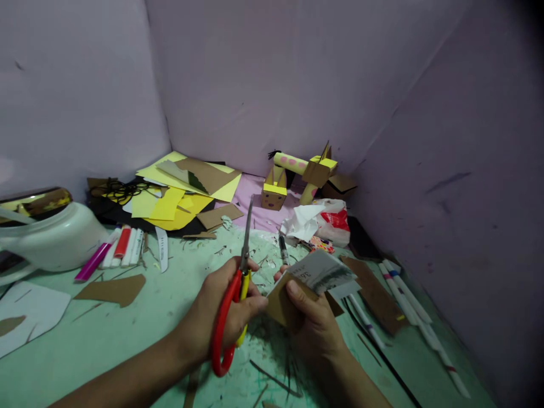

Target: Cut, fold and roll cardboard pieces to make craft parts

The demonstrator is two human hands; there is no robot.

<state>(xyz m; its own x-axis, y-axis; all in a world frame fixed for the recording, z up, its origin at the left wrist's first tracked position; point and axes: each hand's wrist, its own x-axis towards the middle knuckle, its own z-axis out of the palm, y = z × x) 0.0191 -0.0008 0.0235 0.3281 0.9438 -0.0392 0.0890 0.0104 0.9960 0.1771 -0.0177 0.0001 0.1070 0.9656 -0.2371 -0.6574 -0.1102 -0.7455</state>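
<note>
My left hand [208, 303] is wrapped round a pair of scissors [220, 340] with one red and one yellow handle. Their blades point away from me and look closed together. My right hand [317, 326] grips a folded piece of brown cardboard [283, 303], together with a grey printed paper [325, 271] that bears the number 36. The thumb presses on top, and most of the other fingers are hidden underneath. My left fingertips are close to the cardboard's left edge; I cannot tell whether they touch. Just beyond lies a black-tipped pen [283, 249].
At the back stand yellow and brown cardboard animal figures [274, 194]. Yellow paper sheets [168, 204], markers [123, 243] and a white pot-like vessel [63, 235] occupy the left. Crumpled tissue [302, 222], a brown strip [376, 294] and white pens [408, 306] lie rightward. Walls enclose the table.
</note>
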